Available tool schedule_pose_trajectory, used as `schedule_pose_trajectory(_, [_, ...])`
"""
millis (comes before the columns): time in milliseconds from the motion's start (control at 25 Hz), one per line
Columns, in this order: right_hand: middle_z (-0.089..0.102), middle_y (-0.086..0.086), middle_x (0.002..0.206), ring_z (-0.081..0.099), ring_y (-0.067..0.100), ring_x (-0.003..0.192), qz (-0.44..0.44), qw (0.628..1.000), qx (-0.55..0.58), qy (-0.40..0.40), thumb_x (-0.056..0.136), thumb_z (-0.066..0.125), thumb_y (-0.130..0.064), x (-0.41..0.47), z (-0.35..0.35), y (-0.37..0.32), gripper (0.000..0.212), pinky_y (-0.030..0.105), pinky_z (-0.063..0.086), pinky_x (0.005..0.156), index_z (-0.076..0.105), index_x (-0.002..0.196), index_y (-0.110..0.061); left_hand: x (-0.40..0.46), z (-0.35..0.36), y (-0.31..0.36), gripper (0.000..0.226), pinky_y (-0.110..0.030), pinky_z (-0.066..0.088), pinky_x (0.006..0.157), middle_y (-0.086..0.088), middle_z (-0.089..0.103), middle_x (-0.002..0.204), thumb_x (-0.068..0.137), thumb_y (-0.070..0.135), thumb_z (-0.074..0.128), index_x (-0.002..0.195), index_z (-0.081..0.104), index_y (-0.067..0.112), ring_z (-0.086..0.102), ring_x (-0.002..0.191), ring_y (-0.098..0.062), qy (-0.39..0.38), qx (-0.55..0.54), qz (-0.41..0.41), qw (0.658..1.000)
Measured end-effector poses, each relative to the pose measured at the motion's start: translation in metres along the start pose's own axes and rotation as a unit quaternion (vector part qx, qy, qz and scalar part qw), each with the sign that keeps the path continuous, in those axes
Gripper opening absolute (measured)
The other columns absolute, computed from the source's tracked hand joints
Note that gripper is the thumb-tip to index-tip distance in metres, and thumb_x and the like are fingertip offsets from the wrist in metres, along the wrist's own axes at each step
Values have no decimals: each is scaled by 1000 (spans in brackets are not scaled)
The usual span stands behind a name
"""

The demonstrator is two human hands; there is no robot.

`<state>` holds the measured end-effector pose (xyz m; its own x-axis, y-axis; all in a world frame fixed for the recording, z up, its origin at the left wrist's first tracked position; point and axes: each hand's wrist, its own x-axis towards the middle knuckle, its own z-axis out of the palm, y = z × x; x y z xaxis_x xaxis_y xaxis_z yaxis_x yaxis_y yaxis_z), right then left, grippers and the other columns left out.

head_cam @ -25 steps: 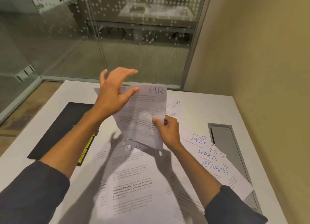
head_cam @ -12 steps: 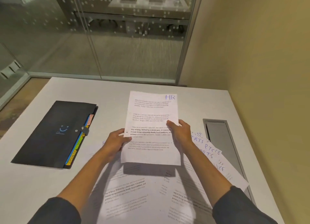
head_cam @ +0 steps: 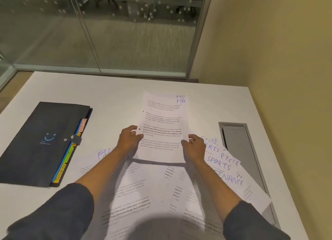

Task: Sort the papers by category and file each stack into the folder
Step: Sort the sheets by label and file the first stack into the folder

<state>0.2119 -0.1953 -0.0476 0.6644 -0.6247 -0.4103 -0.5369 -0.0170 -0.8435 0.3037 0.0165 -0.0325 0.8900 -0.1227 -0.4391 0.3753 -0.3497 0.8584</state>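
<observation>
The person is holding a small stack of HR sheets (head_cam: pixel 164 126) up over the white counter (head_cam: pixel 111 88), one hand on each long edge. The left hand (head_cam: pixel 128 140) is pinching the left edge, thumb on the printed face and fingers (head_cam: pixel 133 132) curled behind it; the right hand (head_cam: pixel 194 148) is closing on the right edge the same way. A second "HR" is peeking out just above the top sheet's heading, so more than one page is sitting in that grip. Below and between the forearms, loose printed pages (head_cam: pixel 143 194) are lying spread flat on the counter. Just beyond the right-hand fingers, sheets headed SPORTS and FINANCE (head_cam: pixel 226 169) are fanning out. Well off to the left of the left-hand fingers, the black expanding folder (head_cam: pixel 41 141) is lying shut, its coloured tabs (head_cam: pixel 70 155) showing along the near edge.
</observation>
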Motion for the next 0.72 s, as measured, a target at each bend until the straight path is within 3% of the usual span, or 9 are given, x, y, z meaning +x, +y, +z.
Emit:
schedule_pose_trajectory(120, [74, 5, 89, 68, 14, 70, -15, 999, -35, 4, 82, 66, -3, 34, 0, -11, 23, 7, 42, 48, 70, 103, -9, 27, 14, 11, 24, -9, 44, 56, 15, 45, 44, 87, -8, 62, 107, 57, 4, 50, 50, 0, 15, 23, 11, 1000])
schedule_pose_trajectory(160, [73, 6, 89, 65, 11, 67, -26, 998, -56, 3, 83, 67, -2, 44, -1, -14, 22, 4, 39, 45, 71, 104, -7, 36, 17, 12, 26, -7, 40, 50, 15, 46, 46, 87, -8, 62, 110, 57, 3, 48, 44, 1, 17, 31, 15, 999])
schedule_pose_trajectory(240, [71, 7, 88, 59, 6, 63, -40, 995, -85, 9, 84, 68, -2, 63, 0, -17, 20, 1, 36, 44, 71, 103, -3, 52, 25, 15, 30, -4, 38, 47, 6, 49, 60, 87, -8, 62, 115, 57, 1, 50, 51, -2, 28, 37, 17, 999])
schedule_pose_trajectory(320, [72, 9, 93, 60, 12, 68, -37, 994, -104, 14, 82, 72, -5, 79, 2, -17, 22, 1, 38, 49, 71, 104, -3, 65, 32, 17, 33, -4, 42, 52, -6, 61, 78, 86, -7, 63, 118, 58, 1, 56, 66, -12, 38, 50, 14, 998])
schedule_pose_trajectory(360, [72, 9, 98, 62, 15, 75, -31, 993, -116, 13, 81, 75, -9, 84, 3, -16, 26, 3, 42, 58, 71, 106, -4, 70, 35, 17, 35, -7, 44, 59, -10, 66, 89, 86, -6, 64, 119, 58, 3, 60, 75, -16, 44, 57, 14, 997])
schedule_pose_trajectory(480, [70, 10, 111, 65, 25, 103, -23, 987, -157, 9, 78, 80, -20, 97, 6, -7, 43, 31, 49, 93, 68, 115, -4, 85, 37, 12, 42, -21, 43, 78, -9, 70, 104, 82, 1, 69, 122, 58, 8, 64, 92, -22, 46, 119, 21, 992])
schedule_pose_trajectory(560, [70, 9, 112, 64, 27, 107, -35, 984, -177, 6, 78, 80, -23, 99, 6, -2, 45, 36, 48, 97, 67, 118, -6, 90, 35, 4, 49, -24, 42, 81, -9, 68, 106, 79, 8, 72, 125, 55, 8, 62, 99, -26, 49, 189, 33, 980])
schedule_pose_trajectory(720, [70, 0, 110, 63, 25, 106, -46, 970, -240, 5, 80, 75, -35, 94, 3, -1, 42, 36, 49, 92, 66, 117, -16, 85, 35, -12, 41, -38, 47, 79, -9, 57, 102, 76, 13, 70, 113, 52, 9, 54, 98, -31, 38, 314, 83, 945])
